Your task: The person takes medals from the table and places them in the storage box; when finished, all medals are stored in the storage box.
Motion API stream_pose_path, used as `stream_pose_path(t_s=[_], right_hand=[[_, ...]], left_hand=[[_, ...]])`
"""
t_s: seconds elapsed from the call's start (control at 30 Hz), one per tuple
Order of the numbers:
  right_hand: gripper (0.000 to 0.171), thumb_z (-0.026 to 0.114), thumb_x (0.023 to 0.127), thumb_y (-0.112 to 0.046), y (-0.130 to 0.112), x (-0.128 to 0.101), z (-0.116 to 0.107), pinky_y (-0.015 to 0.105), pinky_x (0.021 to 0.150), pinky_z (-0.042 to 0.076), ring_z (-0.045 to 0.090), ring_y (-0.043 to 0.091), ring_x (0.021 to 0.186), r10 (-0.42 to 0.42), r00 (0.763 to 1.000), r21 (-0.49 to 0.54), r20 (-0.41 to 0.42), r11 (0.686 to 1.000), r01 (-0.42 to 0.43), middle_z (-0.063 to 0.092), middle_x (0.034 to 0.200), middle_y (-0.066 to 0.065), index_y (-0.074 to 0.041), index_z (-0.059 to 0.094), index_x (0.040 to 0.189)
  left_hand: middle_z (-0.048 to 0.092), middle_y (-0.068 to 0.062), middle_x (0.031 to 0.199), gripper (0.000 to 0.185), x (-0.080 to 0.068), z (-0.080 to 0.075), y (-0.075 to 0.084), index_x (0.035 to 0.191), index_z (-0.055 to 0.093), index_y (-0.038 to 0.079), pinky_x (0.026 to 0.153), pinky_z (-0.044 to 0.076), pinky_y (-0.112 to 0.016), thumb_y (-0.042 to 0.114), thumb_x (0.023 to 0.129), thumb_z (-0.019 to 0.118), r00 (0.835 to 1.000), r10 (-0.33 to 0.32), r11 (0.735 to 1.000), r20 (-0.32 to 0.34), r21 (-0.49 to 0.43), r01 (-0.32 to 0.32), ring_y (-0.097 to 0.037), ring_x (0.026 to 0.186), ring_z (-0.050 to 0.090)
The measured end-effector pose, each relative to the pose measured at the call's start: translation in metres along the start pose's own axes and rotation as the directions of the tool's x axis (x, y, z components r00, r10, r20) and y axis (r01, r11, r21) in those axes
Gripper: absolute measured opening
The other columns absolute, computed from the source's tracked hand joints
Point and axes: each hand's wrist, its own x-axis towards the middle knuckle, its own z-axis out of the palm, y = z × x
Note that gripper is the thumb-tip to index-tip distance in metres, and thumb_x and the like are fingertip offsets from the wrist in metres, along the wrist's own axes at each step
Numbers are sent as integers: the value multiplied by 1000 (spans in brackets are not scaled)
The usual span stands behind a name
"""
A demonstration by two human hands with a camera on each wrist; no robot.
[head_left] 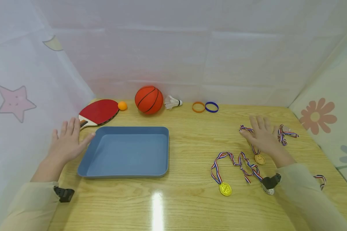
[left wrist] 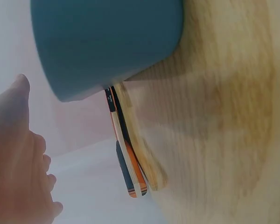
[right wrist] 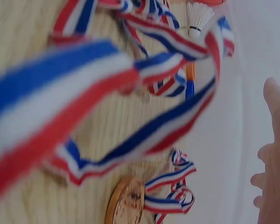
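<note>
My left hand (head_left: pixel 66 141) is held with straight, spread fingers beside the left rim of a blue-grey tray (head_left: pixel 124 173); it holds nothing. Over several medals on the right is my right hand (head_left: pixel 263 136), its fingers also extended and nothing in them. Below that hand lies a bronze-coloured medal (head_left: pixel 260 159) on a striped ribbon. A gold medal (head_left: pixel 225 189) lies nearer the front, and a silver medal (head_left: pixel 268 190) is partly hidden by the right wrist camera. In the right wrist view, striped ribbon (right wrist: pixel 168 130) loops close to the lens.
Along the back stand a red paddle (head_left: pixel 99 110), an orange ball (head_left: pixel 122 106), a small basketball (head_left: pixel 149 99), a shuttlecock (head_left: pixel 172 102), an orange wristband (head_left: pixel 198 111) and a blue wristband (head_left: pixel 211 111). Another ribbon (head_left: pixel 321 179) shows behind the right sleeve. Cloth walls enclose the table.
</note>
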Motion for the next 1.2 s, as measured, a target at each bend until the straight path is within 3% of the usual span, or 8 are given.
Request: stream_pose_path(t_s=[0.27, 0.53, 0.8, 1.0, 1.2], right_hand=[[82, 37, 93, -56, -29, 9, 7, 64, 93, -20, -21, 35, 133, -91, 996, 17, 4, 996, 91, -7, 151, 20, -13, -6, 148], [83, 39, 91, -58, -84, 18, 12, 66, 98, -9, -9, 37, 135, -243, 970, -4, 22, 970, 243, 1, 151, 19, -11, 2, 149], [83, 40, 88, -62, -144, 23, 28, 59, 103, -7, -5, 29, 138, -406, 910, -17, 86, 912, 409, 8, 152, 11, -16, 8, 150], [87, 40, 86, -65, -179, 25, 45, 56, 105, -2, -5, 25, 138, -478, 862, -41, 170, 870, 491, 8, 153, 7, -12, 11, 149], [89, 39, 86, -67, -202, 27, 65, 58, 105, 6, 0, 26, 138, -531, 817, -41, 225, 833, 552, 14, 152, 10, -7, 16, 148]], left_hand=[[-13, -25, 148, 87, -2, 4, 0, 143, -10, -1, 97, -10, -66, 56, 93, 31, 999, 35, 999, 25, -1, -35, -45, 131, -18], [1, -30, 147, 85, -1, 6, -2, 143, 1, -8, 100, 3, -64, 51, 94, 37, 990, 136, 989, 21, 48, -137, -48, 132, -5], [6, -32, 146, 82, -5, 7, 0, 142, 9, -11, 98, 5, -67, 51, 95, 37, 983, 151, 986, 101, 55, -158, -48, 132, 0], [13, -35, 143, 83, -7, 13, 2, 140, 16, -14, 99, 9, -66, 49, 94, 42, 972, 196, 978, 129, 52, -204, -48, 132, 5], [15, -34, 143, 83, -12, 16, 5, 141, 17, -12, 98, 8, -67, 49, 92, 46, 972, 187, 981, 140, 34, -193, -49, 131, 9]])
